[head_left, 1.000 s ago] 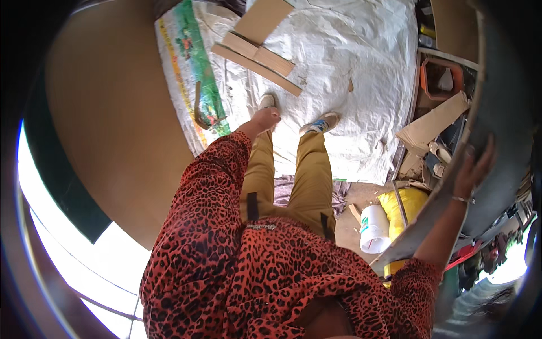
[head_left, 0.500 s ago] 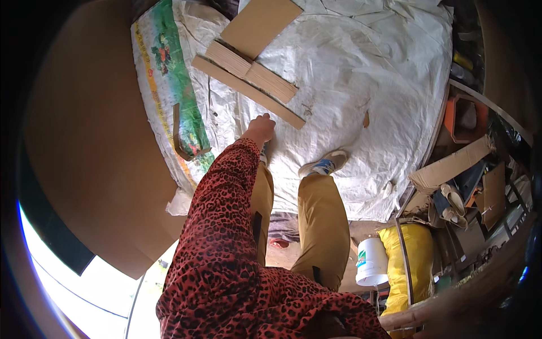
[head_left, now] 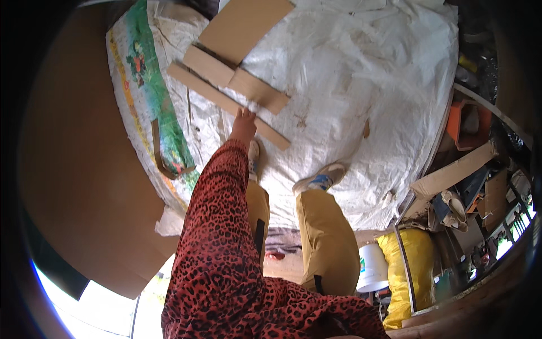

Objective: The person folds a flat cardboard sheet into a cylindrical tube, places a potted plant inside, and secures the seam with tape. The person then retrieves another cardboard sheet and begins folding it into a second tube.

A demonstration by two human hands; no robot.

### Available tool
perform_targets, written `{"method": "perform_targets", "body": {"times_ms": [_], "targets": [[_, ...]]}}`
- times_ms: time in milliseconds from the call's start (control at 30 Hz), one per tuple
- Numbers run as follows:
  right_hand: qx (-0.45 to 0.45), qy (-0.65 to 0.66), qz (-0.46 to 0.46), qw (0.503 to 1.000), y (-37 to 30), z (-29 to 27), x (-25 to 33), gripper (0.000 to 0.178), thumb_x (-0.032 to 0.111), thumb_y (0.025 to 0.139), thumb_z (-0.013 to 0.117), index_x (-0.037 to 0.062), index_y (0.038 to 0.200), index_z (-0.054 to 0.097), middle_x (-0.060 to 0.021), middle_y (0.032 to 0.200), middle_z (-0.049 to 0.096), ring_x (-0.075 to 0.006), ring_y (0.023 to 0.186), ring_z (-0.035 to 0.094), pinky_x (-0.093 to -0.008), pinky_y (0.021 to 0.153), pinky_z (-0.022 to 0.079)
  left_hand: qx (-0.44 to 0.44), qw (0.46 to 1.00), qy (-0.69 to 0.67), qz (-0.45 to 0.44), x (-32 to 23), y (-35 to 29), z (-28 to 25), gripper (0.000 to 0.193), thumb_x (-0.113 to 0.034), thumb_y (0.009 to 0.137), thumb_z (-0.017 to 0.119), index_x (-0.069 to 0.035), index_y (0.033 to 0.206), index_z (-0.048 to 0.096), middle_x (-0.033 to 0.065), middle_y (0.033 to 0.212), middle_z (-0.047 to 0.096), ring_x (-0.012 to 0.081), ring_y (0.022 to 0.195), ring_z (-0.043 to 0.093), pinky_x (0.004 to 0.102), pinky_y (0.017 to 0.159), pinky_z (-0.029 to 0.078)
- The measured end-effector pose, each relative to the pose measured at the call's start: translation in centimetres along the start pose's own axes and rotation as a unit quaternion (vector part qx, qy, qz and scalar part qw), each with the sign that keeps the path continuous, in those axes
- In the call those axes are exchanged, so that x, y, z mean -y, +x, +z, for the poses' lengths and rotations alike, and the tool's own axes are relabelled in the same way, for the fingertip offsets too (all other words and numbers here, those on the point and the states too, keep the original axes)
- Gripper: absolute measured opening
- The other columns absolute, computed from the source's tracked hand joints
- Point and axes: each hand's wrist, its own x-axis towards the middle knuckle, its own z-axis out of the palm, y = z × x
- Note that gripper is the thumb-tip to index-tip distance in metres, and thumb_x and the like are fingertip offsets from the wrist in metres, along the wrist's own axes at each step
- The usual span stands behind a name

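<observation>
My left hand (head_left: 243, 124) reaches forward from a red leopard-print sleeve, fingers spread, fingertips touching a long cardboard strip (head_left: 220, 100). The strip lies slantwise on a white woven sheet (head_left: 361, 79). Just beyond it lie two shorter cardboard pieces (head_left: 208, 65) (head_left: 259, 91) and a larger cardboard sheet (head_left: 245, 24). My right hand is out of the picture. My legs in tan trousers stand on the sheet, with one shoe (head_left: 319, 179) to the right of the hand.
A green printed sack (head_left: 153, 96) lies along the sheet's left edge, beside a big brown board (head_left: 73, 169). A white bucket (head_left: 372, 266), a yellow bag (head_left: 415, 265), an orange crate (head_left: 467, 121) and cluttered shelves stand at the right.
My left hand has moved forward over the sheet to the long cardboard strip. My right hand, raised at the right a second ago, has left the picture. The view has moved closer to the cardboard.
</observation>
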Motion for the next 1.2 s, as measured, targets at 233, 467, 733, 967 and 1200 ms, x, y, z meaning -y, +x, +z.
{"method": "perform_targets", "body": {"times_ms": [233, 467, 733, 967, 1200], "targets": [[-0.035, -0.033, 0.026, 0.999, -2.3, 0.1, 1.2, 0.047, 0.022, 0.1, 0.042, 0.0032, 0.144, 0.039, -0.0156, 0.143, 0.047, -0.0283, 0.127, 0.049, -0.0381, 0.108, 0.038, -0.173, 0.977, -0.123, -0.024, 0.0, -0.7, 1.3, 0.016, -0.016, 0.085, 0.055, -0.008, 0.089, 0.068, 0.0116, 0.124, 0.056, 0.0282, 0.099, 0.058, 0.0427, 0.079, 0.049], [-0.032, -0.069, 0.026, 0.997, -2.5, -2.9, -0.2, 0.046, 0.019, 0.101, 0.04, 0.004, 0.145, 0.038, -0.0145, 0.143, 0.046, -0.027, 0.128, 0.049, -0.0371, 0.109, 0.038, -0.186, 0.973, -0.129, -0.036, 2.3, -0.8, 7.6, 0.009, -0.011, 0.078, 0.058, -0.011, 0.073, 0.066, 0.0086, 0.089, 0.062, 0.027, 0.08, 0.061, 0.0439, 0.082, 0.046], [-0.026, -0.057, 0.123, 0.991, -0.2, -3.3, -3.7, 0.046, 0.015, 0.101, 0.039, 0.0049, 0.146, 0.037, -0.0133, 0.144, 0.046, -0.0256, 0.128, 0.049, -0.036, 0.11, 0.037, 0.041, 0.979, -0.197, 0.025, -1.5, -7.0, -1.6, 0.017, -0.016, 0.086, 0.054, -0.015, 0.093, 0.07, 0.0072, 0.095, 0.071, 0.0313, 0.1, 0.064, 0.0421, 0.08, 0.054], [-0.092, 0.166, 0.126, 0.974, 2.2, -3.1, 2.8, 0.039, 0.017, 0.099, 0.046, 0.0046, 0.135, 0.052, -0.012, 0.137, 0.053, -0.026, 0.127, 0.05, -0.0368, 0.107, 0.037, -0.04, 0.901, -0.432, -0.009, -8.2, -13.3, -15.1, 0.023, -0.026, 0.092, 0.055, -0.017, 0.109, 0.069, 0.0106, 0.098, 0.07, 0.0329, 0.093, 0.066, 0.0429, 0.078, 0.053], [-0.169, 0.2, 0.089, 0.961, 2.8, -1.9, 3.5, 0.031, 0.015, 0.094, 0.058, 0.0062, 0.124, 0.062, -0.0136, 0.128, 0.06, -0.0293, 0.121, 0.055, -0.0361, 0.104, 0.041, -0.134, 0.733, -0.666, -0.001, -10.1, -18.8, -27.2, 0.02, -0.018, 0.094, 0.06, -0.007, 0.108, 0.069, 0.0072, 0.076, 0.068, 0.0162, 0.068, 0.065, 0.0296, 0.066, 0.05]]}}
